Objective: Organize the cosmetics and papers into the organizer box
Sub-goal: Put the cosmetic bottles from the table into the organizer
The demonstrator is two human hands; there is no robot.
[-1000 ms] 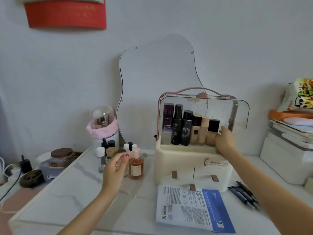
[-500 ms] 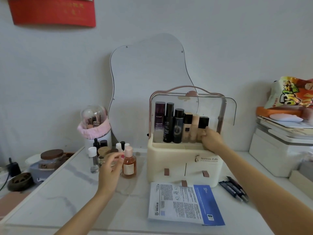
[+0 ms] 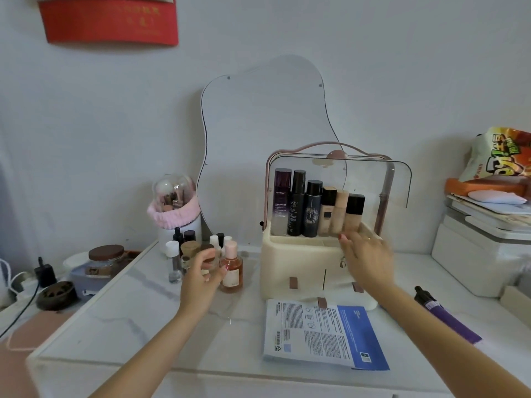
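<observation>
The cream organizer box (image 3: 298, 265) stands mid-table with its clear lid swung open. Several tall bottles (image 3: 311, 208) line its upper compartment. My right hand (image 3: 366, 258) hovers in front of the box's upper right edge, fingers spread, holding nothing. My left hand (image 3: 201, 278) wraps thumb and fingers around a small brown-lidded jar (image 3: 209, 252) in a cluster of little bottles left of the box. An orange-pink bottle (image 3: 231, 270) stands right beside that hand. A printed white-and-blue paper sheet (image 3: 324, 334) lies flat before the box.
Dark pens (image 3: 444, 315) lie right of the box. A wavy mirror (image 3: 267, 133) leans on the wall behind. A brush holder with pink band (image 3: 173, 209) sits back left, a brown-lidded glass jar (image 3: 105, 258) farther left. White stacked cases (image 3: 477, 251) and a snack bag (image 3: 501, 155) fill the right.
My right hand has come away from the rightmost foundation bottle, down and forward in front of the box. My left hand has closed in around the small jar.
</observation>
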